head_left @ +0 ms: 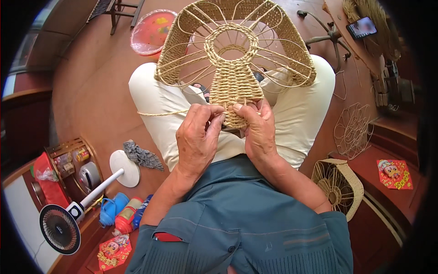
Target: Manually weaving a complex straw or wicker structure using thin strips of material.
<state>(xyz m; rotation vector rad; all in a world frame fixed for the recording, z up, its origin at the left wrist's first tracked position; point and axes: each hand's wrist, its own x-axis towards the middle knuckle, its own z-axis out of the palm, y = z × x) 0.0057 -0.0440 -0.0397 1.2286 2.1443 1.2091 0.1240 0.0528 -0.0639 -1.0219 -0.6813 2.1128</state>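
Note:
A straw-coloured woven basket (237,82) rests over my lap between my knees. Its round ring, looped wire ribs and tightly woven tapering panel face me, the panel's narrow end nearest my body. My left hand (196,137) is closed at the left edge of that end, thumb and forefinger pinched on the weave. A twisted straw cord (162,113) runs leftward from there across my thigh. My right hand (261,134) grips the right edge, its thumb pressed on the front and its other fingers partly hidden behind the panel.
A second woven basket (337,187) sits at my right, near a tangle of cord (353,130). On the left stand a white fan (60,228), a grey cloth (142,155) and bottles (114,209). Farther off are a red round stool (153,32), a wheeled chair base (333,34) and a phone (362,28).

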